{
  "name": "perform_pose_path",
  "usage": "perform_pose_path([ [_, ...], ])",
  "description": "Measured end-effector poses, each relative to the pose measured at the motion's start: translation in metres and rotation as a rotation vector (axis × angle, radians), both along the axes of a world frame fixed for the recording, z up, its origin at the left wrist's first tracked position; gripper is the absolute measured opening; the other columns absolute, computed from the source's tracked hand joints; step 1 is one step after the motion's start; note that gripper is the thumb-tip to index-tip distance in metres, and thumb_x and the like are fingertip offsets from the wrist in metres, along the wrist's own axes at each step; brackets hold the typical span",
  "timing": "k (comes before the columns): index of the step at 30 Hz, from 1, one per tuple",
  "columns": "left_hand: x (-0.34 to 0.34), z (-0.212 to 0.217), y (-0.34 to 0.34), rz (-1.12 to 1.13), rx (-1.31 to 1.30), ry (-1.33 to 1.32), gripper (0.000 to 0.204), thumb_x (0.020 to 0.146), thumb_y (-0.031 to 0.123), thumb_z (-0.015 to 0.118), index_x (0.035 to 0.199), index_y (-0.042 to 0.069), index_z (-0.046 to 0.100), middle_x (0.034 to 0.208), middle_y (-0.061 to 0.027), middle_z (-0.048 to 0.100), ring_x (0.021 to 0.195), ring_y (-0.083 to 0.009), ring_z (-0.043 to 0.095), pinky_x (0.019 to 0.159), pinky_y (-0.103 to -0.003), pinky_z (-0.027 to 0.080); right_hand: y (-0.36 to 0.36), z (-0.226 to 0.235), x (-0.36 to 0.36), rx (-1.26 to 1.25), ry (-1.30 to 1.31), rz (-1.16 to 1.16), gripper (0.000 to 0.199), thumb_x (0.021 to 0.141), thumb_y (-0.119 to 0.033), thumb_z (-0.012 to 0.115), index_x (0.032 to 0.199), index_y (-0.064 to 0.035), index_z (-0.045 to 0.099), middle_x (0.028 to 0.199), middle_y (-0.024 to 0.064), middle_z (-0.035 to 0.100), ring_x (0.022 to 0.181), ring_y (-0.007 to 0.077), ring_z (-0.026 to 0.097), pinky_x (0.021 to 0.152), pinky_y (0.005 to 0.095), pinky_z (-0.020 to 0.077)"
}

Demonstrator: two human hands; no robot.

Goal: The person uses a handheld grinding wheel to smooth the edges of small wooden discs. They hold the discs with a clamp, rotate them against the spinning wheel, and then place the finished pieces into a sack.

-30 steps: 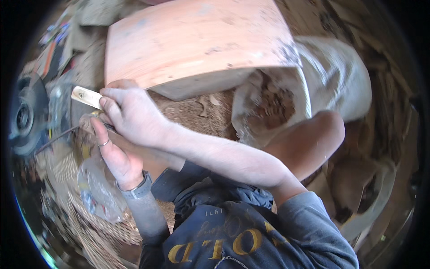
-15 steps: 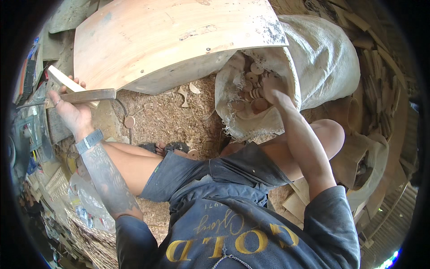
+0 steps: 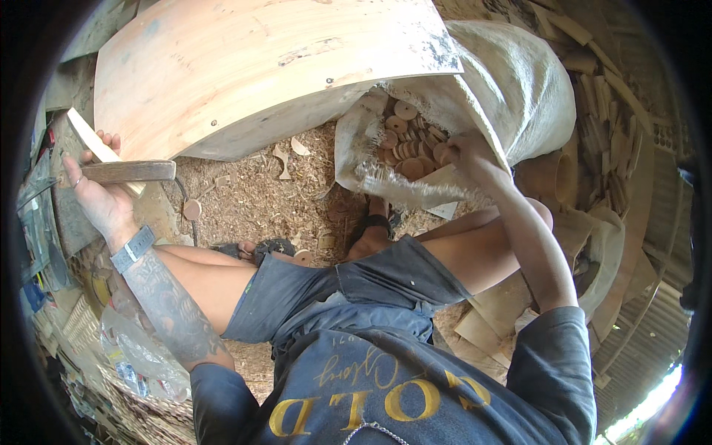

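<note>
Inside the sack point(image 3: 519, 89), right hand point(image 3: 460, 148) touches discs point(image 3: 404, 141)

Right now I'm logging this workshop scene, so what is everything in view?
Wooden board: one, pale, curved, top centre.
Sack: one, off-white, open, right of the board.
Wooden discs: many, tan, inside the sack.
Sawdust: brown, covering the floor.
Wooden-handled tool: one, brown, far left.
Wood offcuts: many, tan, right edge.
Left hand: gripping the tool, wristband on.
Right hand: reaching into the sack.
</note>
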State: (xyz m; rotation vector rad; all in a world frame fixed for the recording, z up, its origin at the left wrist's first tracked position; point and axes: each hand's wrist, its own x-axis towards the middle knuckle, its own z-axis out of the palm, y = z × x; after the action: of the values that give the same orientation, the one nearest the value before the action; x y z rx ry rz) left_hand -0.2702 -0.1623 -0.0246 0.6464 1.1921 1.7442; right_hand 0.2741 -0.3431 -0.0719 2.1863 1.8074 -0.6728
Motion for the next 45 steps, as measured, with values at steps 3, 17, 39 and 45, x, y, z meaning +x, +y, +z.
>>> perform_pose_path([
  [3,-0.001,0.000,0.001,0.000,0.001,-0.020,0.044,0.099,0.041,0.049,0.078,0.003,0.055,0.105,-0.0255,0.060,0.099,-0.0309,0.063,0.100,-0.047,0.049,0.008,-0.022,-0.007,0.329,0.158,-0.191,0.033,0.087,-0.028,0.064,0.109,-0.0045,0.065,0.101,0.0179,0.065,0.100,0.0339,0.060,0.091,0.0392,0.0457],
  [17,0.002,0.001,-0.004,-0.044,0.012,-0.009,0.040,0.099,0.039,0.049,0.080,0.005,0.053,0.107,-0.0230,0.060,0.099,-0.0285,0.062,0.099,-0.044,0.050,0.078,-0.003,0.061,0.449,-0.114,-0.069,0.037,0.082,-0.027,0.066,0.113,-0.0059,0.066,0.108,0.0206,0.066,0.103,0.0340,0.062,0.091,0.0405,0.0472],
  [39,0.008,0.000,-0.007,-0.056,0.007,0.043,0.038,0.098,0.039,0.051,0.082,0.005,0.051,0.107,-0.0222,0.059,0.099,-0.0283,0.062,0.098,-0.041,0.050,0.022,-0.062,0.026,0.470,-0.447,-0.005,0.057,0.079,-0.028,0.069,0.122,0.0021,0.049,0.122,0.0231,0.054,0.113,0.0387,0.054,0.093,0.0463,0.0477],
  [45,0.007,0.002,-0.009,-0.081,0.005,0.068,0.037,0.098,0.039,0.052,0.083,0.005,0.051,0.106,-0.0217,0.060,0.098,-0.0276,0.062,0.096,-0.041,0.050,0.037,-0.065,0.017,0.330,-0.395,-0.169,0.059,0.078,-0.032,0.071,0.122,0.0024,0.053,0.121,0.0245,0.057,0.114,0.0380,0.055,0.098,0.0452,0.0437],
])
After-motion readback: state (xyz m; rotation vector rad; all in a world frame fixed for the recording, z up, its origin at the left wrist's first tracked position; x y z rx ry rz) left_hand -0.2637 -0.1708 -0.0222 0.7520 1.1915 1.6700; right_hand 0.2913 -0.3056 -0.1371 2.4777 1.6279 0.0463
